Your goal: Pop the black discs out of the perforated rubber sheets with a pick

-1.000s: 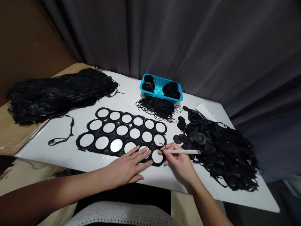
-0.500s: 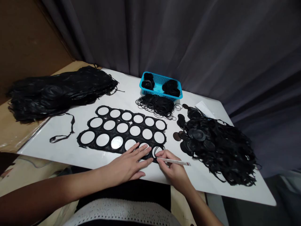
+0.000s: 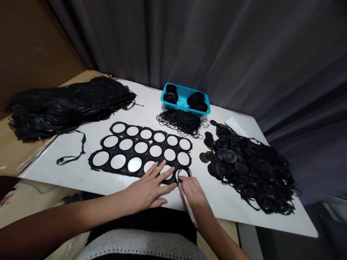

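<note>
Holding pale stick [image 3: 188, 207] in right hand [image 3: 193, 193], left hand [image 3: 149, 187] on sheet [image 3: 126, 166]

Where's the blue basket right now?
In the head view, the blue basket sits toward the table's far edge, right behind the pile of thin black rings.

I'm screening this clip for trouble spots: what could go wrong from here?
The left hand's fingers lie spread close to the slim pale tool in the right hand; a slip might catch one, though the tool's tip is hidden.
The black sheet seems pressed only near its right end, so it might shift or swivel.
Its strips between holes look narrow and could stretch or tear if pulled.
</note>
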`<action>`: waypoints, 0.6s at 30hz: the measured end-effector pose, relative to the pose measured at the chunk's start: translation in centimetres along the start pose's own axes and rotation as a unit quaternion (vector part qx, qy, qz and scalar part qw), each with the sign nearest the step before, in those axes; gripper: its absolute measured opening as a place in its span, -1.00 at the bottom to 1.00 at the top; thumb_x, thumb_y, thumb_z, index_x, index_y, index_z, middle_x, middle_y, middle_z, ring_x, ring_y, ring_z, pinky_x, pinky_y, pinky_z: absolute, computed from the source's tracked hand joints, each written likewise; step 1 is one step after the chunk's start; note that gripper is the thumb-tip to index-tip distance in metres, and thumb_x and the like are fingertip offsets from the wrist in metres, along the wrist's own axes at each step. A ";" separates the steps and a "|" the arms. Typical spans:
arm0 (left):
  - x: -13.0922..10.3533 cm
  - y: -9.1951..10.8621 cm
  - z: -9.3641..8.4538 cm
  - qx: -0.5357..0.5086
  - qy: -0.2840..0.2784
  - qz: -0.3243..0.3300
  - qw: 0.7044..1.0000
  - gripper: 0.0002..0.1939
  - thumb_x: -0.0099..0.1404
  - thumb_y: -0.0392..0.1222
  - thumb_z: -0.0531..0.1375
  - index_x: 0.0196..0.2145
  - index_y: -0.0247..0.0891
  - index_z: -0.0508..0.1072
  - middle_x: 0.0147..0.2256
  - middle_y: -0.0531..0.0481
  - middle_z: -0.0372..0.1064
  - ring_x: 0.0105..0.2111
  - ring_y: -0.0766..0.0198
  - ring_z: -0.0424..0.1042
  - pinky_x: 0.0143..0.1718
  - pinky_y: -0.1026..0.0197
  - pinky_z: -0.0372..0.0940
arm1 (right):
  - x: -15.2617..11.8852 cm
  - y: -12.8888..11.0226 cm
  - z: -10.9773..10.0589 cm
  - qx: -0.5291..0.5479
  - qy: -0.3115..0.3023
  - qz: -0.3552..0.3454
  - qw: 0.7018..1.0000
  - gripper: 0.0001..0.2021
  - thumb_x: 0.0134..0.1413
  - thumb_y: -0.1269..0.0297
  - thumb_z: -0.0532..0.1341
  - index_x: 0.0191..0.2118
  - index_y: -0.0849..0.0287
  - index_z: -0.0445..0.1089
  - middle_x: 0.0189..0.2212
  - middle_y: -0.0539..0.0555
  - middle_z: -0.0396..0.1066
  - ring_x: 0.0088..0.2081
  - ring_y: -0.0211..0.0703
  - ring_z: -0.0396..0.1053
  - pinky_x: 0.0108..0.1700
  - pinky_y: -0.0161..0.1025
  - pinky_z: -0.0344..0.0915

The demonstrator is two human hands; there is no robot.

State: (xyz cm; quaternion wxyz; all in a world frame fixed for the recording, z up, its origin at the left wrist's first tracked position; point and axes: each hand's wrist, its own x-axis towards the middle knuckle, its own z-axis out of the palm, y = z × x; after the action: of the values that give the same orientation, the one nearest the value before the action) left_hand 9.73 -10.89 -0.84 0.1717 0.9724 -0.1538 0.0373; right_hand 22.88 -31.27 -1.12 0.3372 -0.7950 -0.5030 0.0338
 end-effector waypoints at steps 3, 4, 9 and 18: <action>0.1 0.0 0.0 -0.013 0.007 -0.002 1.000 -0.41 0.30 -0.12 0.32 0.25 -0.10 0.30 0.40 -0.22 -0.10 0.39 -0.35 -0.23 0.30 -0.38 -0.08 | 1.6 3.2 -2.1 -0.051 0.066 0.031 0.996 -0.72 0.29 0.39 0.01 -0.01 0.15 0.38 -0.14 0.22 0.46 -0.09 0.10 0.38 -0.03 0.07 0.37; 0.1 0.0 -0.1 -0.016 0.007 -0.002 1.000 -0.42 0.30 -0.12 0.32 0.24 -0.11 0.32 0.39 -0.21 -0.07 0.39 -0.34 -0.22 0.30 -0.38 -0.08 | 2.3 4.4 -3.1 -0.066 0.102 0.058 0.991 -0.75 0.30 0.35 0.01 -0.05 0.19 0.39 -0.15 0.26 0.45 -0.09 0.13 0.36 -0.02 0.11 0.34; -0.2 0.1 -1.3 -0.029 0.004 0.003 1.000 -0.38 0.34 -0.05 0.30 0.29 -0.11 0.25 0.40 -0.20 -0.08 0.40 -0.26 -0.19 0.31 -0.34 -0.04 | 5.1 7.0 -5.8 0.090 0.164 0.244 0.952 -0.76 0.22 0.09 0.19 -0.32 0.15 0.41 -0.27 0.14 0.50 -0.35 -0.12 0.37 -0.25 -0.14 0.37; -3.0 -0.2 -2.0 0.028 0.074 -0.024 0.997 -0.62 0.50 -0.10 0.10 0.17 -0.33 0.37 0.22 -0.28 0.28 0.23 -0.05 0.28 0.21 -0.05 0.27 | 7.1 1.2 -2.7 0.544 0.043 0.354 0.760 -0.63 -0.14 0.11 0.50 -0.41 0.16 0.32 -0.28 0.08 0.52 -0.15 -0.06 0.54 -0.36 -0.33 0.47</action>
State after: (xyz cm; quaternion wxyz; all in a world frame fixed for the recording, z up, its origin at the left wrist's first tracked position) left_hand 6.87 -9.17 0.56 0.1566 0.9746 -0.1163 0.1098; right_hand 28.34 -27.14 2.28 0.6983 -0.6003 -0.0681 0.3839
